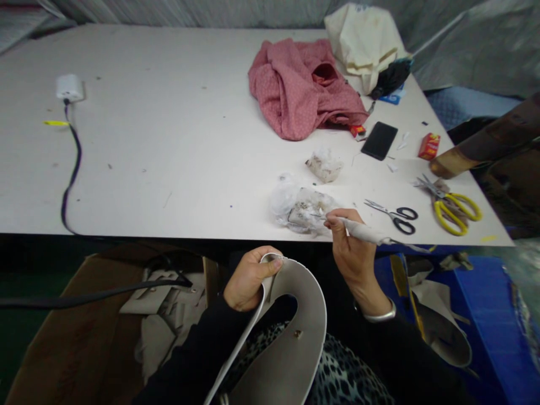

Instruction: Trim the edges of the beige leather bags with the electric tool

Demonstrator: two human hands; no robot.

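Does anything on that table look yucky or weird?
Yes: the plastic bundle by the right hand looks odd, because it's crumpled and darkly stained. Just beyond it sits a smaller grubby lump. The pink cloth lies in a rumpled heap, too.

Tally: two hands, one curved pale sheet, one slim tool, two pairs of scissors, two plastic-wrapped lumps, one dark phone, one pink cloth, one cream bag, one white box.

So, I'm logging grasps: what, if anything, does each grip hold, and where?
Left grip: the pale curved piece, by its curled edge. Right grip: the white-handled tool, by its handle's front.
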